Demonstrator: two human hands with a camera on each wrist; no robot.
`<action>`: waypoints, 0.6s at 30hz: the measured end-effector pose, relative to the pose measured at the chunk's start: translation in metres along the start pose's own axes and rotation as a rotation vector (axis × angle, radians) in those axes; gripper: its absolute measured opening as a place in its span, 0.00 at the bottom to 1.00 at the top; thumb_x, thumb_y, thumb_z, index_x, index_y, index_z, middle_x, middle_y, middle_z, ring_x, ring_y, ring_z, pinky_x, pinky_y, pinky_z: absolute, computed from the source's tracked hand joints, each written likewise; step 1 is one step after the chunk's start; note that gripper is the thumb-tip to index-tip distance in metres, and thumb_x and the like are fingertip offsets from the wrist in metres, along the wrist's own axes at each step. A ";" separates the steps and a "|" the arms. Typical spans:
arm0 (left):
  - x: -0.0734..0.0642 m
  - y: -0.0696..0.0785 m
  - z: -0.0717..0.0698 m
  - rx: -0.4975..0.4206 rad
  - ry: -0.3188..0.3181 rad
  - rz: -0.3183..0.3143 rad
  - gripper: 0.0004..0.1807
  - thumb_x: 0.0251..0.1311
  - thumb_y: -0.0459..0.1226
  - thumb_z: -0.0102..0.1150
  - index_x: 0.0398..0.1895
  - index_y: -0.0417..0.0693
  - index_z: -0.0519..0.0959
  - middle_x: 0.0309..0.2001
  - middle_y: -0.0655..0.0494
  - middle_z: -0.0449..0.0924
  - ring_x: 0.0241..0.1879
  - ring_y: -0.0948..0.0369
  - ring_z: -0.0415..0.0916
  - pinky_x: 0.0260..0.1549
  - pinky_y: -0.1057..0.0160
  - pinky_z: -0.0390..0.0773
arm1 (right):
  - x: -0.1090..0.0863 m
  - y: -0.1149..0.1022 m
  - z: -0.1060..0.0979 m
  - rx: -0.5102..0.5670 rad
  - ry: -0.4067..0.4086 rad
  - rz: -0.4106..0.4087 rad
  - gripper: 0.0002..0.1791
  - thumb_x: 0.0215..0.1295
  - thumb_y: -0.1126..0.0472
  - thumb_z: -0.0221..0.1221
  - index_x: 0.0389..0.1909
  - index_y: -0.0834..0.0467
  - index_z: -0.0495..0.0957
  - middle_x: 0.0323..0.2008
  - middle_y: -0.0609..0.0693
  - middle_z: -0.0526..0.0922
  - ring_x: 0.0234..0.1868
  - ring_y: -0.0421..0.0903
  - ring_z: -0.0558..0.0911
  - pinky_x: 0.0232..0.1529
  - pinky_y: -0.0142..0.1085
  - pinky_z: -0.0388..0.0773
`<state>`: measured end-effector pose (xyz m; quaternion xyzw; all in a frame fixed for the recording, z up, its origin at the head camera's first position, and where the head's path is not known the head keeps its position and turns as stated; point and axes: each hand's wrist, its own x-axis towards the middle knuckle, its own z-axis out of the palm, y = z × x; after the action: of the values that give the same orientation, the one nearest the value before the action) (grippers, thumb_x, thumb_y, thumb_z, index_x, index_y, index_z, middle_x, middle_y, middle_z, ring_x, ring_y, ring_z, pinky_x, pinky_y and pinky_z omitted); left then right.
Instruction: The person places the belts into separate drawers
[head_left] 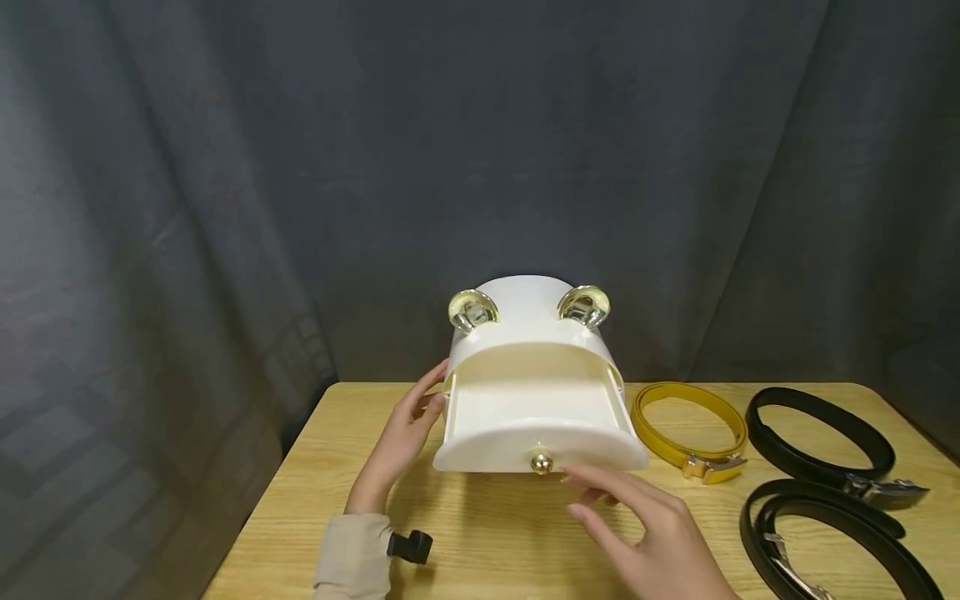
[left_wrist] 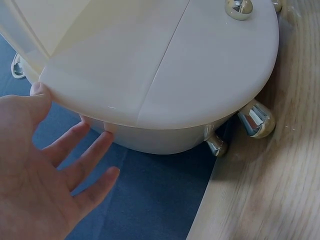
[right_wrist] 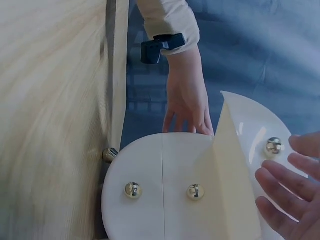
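Observation:
A white rounded storage box (head_left: 525, 307) with two gold ear shapes (head_left: 585, 307) on top stands on the wooden table. Its top drawer (head_left: 487, 446) is pulled out, and no contents show inside. My left hand (head_left: 405, 429) is at the box's left side; in the left wrist view, its thumb and fingertips touch the box edge, fingers spread. My right hand (head_left: 652, 525) is just right of the gold drawer knob (head_left: 542, 462), holding nothing. In the right wrist view, its fingers (right_wrist: 287, 187) are loosely extended beside the pulled-out drawer front.
Right of the box lie a coiled yellow belt (head_left: 738, 425) and two coiled black belts, one farther back (head_left: 885, 442) and one nearer (head_left: 750, 533). Lower on the box front are two more gold knobs (right_wrist: 195, 192). A dark curtain (head_left: 480, 167) hangs behind the table.

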<state>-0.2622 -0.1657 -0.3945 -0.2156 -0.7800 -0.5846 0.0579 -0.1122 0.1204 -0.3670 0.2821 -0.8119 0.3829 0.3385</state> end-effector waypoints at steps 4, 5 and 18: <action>0.000 0.000 0.000 0.000 0.001 -0.001 0.27 0.76 0.40 0.46 0.76 0.59 0.61 0.70 0.51 0.65 0.62 0.50 0.72 0.58 0.45 0.70 | -0.008 0.000 -0.010 0.035 -0.007 0.055 0.31 0.45 0.76 0.73 0.52 0.49 0.83 0.41 0.40 0.86 0.35 0.36 0.82 0.39 0.21 0.75; 0.001 0.000 0.001 0.001 0.002 0.000 0.27 0.76 0.40 0.46 0.76 0.59 0.61 0.70 0.50 0.65 0.62 0.50 0.72 0.58 0.45 0.70 | -0.010 0.001 -0.012 0.036 -0.004 0.053 0.31 0.45 0.76 0.73 0.51 0.49 0.83 0.41 0.40 0.86 0.35 0.35 0.82 0.39 0.21 0.75; 0.001 0.003 -0.001 0.025 0.000 -0.022 0.27 0.76 0.43 0.46 0.76 0.60 0.61 0.70 0.51 0.65 0.61 0.51 0.72 0.57 0.46 0.70 | -0.027 0.008 -0.046 -0.117 0.021 0.159 0.33 0.37 0.81 0.73 0.44 0.47 0.85 0.37 0.38 0.86 0.33 0.32 0.81 0.35 0.20 0.75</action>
<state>-0.2621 -0.1656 -0.3917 -0.2064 -0.7896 -0.5754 0.0543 -0.0858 0.1676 -0.3688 0.1921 -0.8492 0.3634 0.3316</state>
